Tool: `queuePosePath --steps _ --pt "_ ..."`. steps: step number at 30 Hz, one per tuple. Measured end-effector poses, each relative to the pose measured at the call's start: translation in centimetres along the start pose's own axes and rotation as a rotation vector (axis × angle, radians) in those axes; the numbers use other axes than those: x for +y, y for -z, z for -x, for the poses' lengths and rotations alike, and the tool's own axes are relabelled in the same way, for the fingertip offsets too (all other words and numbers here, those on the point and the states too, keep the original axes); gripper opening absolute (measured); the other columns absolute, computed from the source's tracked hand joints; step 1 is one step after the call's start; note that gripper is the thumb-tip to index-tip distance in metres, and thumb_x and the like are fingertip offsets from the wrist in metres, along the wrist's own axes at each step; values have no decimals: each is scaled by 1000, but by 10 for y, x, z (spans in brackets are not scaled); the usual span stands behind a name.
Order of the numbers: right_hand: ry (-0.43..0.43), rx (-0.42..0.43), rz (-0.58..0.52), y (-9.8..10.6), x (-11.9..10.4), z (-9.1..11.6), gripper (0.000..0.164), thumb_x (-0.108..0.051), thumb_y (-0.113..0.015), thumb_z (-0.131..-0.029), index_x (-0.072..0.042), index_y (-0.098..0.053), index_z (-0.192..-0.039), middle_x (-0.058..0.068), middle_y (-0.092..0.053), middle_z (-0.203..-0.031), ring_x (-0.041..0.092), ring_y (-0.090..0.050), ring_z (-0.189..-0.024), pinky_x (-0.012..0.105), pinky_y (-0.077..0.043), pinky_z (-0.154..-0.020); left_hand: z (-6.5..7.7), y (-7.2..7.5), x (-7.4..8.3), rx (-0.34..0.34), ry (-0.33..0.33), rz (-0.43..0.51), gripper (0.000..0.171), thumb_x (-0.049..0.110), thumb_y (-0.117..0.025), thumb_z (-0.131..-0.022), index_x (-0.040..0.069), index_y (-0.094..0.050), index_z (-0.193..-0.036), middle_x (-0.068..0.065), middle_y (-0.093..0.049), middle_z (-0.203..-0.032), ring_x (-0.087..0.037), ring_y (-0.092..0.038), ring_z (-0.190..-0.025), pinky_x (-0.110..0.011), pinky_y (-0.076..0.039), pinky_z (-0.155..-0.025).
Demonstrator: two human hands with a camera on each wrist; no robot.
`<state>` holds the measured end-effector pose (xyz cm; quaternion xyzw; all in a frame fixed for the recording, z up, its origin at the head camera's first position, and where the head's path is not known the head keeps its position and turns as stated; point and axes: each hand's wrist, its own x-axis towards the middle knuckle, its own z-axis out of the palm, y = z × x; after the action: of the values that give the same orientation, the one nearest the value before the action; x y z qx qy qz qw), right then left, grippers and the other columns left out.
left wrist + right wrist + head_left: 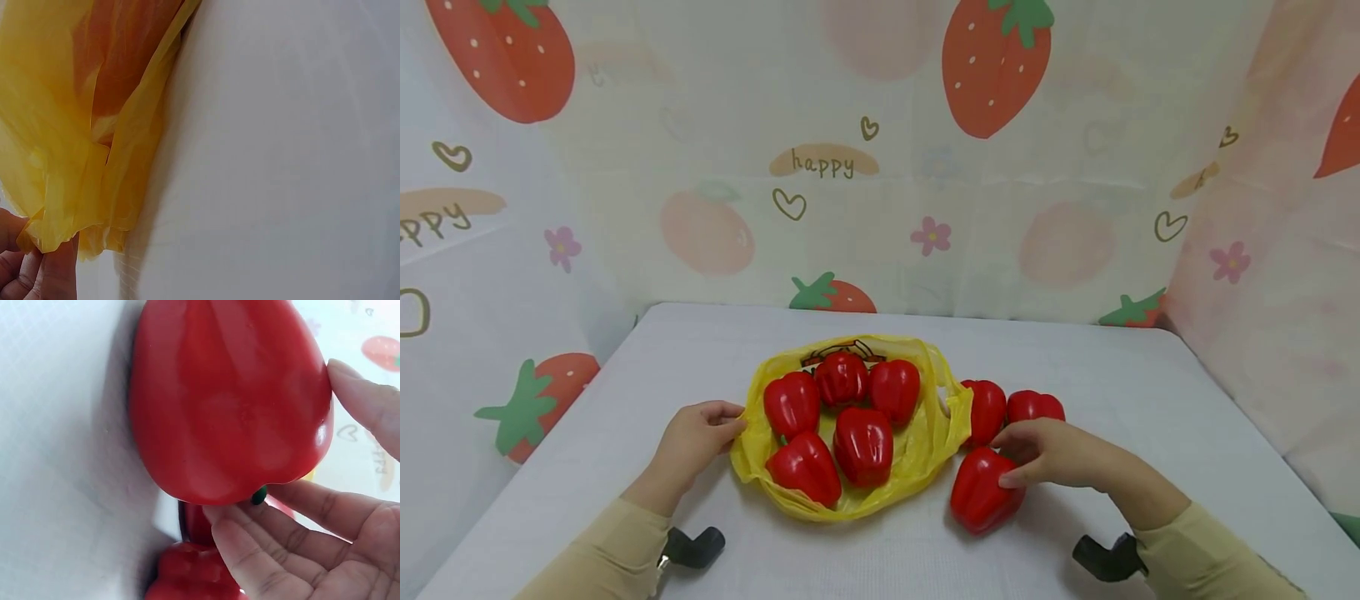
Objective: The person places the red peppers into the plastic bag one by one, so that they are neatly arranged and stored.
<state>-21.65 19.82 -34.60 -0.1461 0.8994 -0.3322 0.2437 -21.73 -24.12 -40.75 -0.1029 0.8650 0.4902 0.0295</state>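
A yellow plastic bag lies wide open on the table, with several glossy red bell peppers inside. My left hand pinches the bag's left rim; the left wrist view shows the yellow film between thumb and fingers. To the right of the bag, my right hand grips another red bell pepper. In the right wrist view, the thumb presses one side of this pepper and the fingers lie by its green stem. Its lower side seems close to the tabletop; contact is hard to tell.
Two more red peppers, one partly behind the bag's right edge and one beside it, sit beyond my right hand. A white cloth covers the table. Strawberry-printed curtains enclose the back and sides. Black wrist mounts stick out near both sleeves.
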Motion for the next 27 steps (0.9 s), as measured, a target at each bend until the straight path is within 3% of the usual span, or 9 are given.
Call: queuePosePath --steps 9,27 --pt "5 -5 15 9 3 -7 45 -26 -79 -69 -10 -62 -107 1 -63 -95 17 -58 -87 35 -55 -71 1 0 1 -2 -2 -19 30 19 -58 -89 -1 -61 -111 -11 -65 -96 -16 -60 -83 -30 -54 -76" --pt "-44 9 34 39 24 -26 58 -23 -80 -68 -9 -58 -119 6 -58 -108 24 -52 -102 41 -54 -74 -4 -1 -1 -1 -19 -31 30 20 -58 -89 0 -61 -111 -10 -64 -96 -16 -60 -83 -31 -54 -77"
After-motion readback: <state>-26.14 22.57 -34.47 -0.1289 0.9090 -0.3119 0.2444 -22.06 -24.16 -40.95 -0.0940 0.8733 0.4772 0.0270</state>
